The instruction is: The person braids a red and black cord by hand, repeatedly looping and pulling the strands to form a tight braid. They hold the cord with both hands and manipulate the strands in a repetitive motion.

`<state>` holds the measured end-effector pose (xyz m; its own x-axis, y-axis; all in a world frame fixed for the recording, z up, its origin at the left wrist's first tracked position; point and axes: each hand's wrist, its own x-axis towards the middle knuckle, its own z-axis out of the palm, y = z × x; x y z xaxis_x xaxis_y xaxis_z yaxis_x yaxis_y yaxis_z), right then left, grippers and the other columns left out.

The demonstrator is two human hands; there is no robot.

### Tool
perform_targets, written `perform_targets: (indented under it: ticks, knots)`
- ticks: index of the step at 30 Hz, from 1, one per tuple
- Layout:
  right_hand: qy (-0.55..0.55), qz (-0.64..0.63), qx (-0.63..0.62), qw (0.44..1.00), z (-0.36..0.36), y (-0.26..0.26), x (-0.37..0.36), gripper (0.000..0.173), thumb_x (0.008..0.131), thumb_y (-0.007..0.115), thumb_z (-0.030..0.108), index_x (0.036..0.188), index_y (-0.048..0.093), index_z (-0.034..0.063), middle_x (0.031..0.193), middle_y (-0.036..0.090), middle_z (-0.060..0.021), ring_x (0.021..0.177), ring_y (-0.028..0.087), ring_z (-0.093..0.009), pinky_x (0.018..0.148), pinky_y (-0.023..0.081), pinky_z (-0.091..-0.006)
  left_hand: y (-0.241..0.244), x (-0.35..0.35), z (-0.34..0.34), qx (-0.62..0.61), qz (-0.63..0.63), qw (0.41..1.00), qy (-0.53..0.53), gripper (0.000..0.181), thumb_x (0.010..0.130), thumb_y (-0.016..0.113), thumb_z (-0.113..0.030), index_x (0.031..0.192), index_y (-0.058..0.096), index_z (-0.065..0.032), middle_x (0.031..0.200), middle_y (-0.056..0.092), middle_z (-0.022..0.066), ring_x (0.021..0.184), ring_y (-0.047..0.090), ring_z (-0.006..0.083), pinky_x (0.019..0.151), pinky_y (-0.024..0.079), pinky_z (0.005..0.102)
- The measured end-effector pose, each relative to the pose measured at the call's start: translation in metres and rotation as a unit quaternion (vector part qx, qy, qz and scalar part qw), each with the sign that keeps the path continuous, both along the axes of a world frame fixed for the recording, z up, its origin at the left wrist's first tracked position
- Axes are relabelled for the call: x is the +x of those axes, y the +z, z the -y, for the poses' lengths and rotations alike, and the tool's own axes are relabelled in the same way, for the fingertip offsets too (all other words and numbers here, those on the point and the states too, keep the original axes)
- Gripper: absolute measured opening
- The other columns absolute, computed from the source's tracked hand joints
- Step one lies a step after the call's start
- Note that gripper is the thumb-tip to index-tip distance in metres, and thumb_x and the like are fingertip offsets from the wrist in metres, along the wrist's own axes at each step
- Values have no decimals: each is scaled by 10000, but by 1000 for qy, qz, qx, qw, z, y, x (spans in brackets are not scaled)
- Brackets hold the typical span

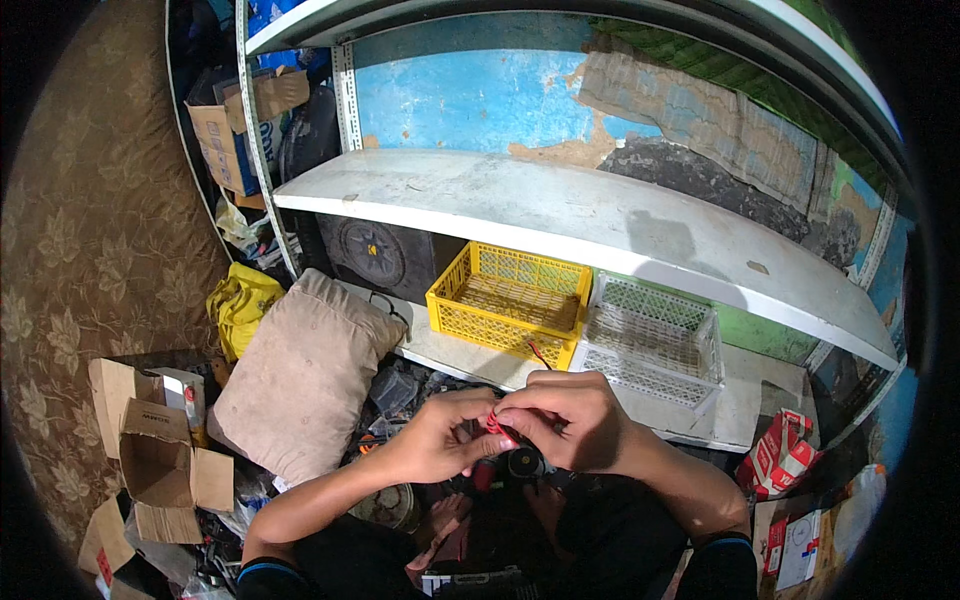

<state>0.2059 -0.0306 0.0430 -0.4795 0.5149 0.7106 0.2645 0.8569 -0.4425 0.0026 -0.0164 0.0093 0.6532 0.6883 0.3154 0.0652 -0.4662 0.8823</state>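
Just above my lap, my left hand and my right hand meet fingertip to fingertip. Between them is a red and black wire, bunched or coiled where the fingers pinch it. One thin end of the wire sticks up past my right knuckles, in front of the yellow plastic crate. Both hands grip the wire, and my fingers hide most of it. Below the hands, a dark cylindrical object with a round end shows beside a small red object.
A white plastic crate stands beside the yellow one on the lower shelf, near a boxed speaker. A white shelf board runs above them. Left are a beige cushion and open cardboard boxes; right, red-and-white packaging.
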Motion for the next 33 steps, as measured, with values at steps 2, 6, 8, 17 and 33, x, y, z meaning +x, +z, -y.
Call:
perform_targets:
  ticks: [2,6,8,17,33]
  knots:
    - [-6,1,2,1000,-2,-1,0,89,791,706,31,868,697,-12,645,599,-77,505,541,-165,458,399,-277,-7,3,-2,25,8,1000,-7,210,865,687,-64,1053,637,13,853,580,74,596,567,106,499,438,245]
    - [-30,4,3,1000,-4,-3,4,125,762,732,26,875,696,-11,691,615,-81,525,549,-157,479,423,-276,-2,5,0,-46,-6,999,-5,244,888,668,-76,1111,621,12,906,603,70,577,580,84,477,465,219]
    - [-38,7,5,999,-6,-2,7,142,753,739,25,882,694,-12,715,626,-85,538,556,-162,492,439,-278,0,6,1,-69,7,998,-10,249,894,647,-36,1135,615,19,959,628,75,579,593,85,464,480,213]
    - [-35,-5,10,999,-7,0,7,137,752,750,45,872,694,6,694,616,-67,536,532,-154,486,416,-279,-4,6,-1,-95,23,995,19,211,889,648,-13,1090,611,36,905,619,56,573,596,79,452,487,210]
    - [-75,-10,71,995,-10,-2,2,165,706,751,53,853,679,35,724,599,-81,610,603,-218,541,476,-309,-17,4,-10,-141,104,982,75,81,917,580,-5,988,590,33,776,622,48,474,516,53,410,401,198]
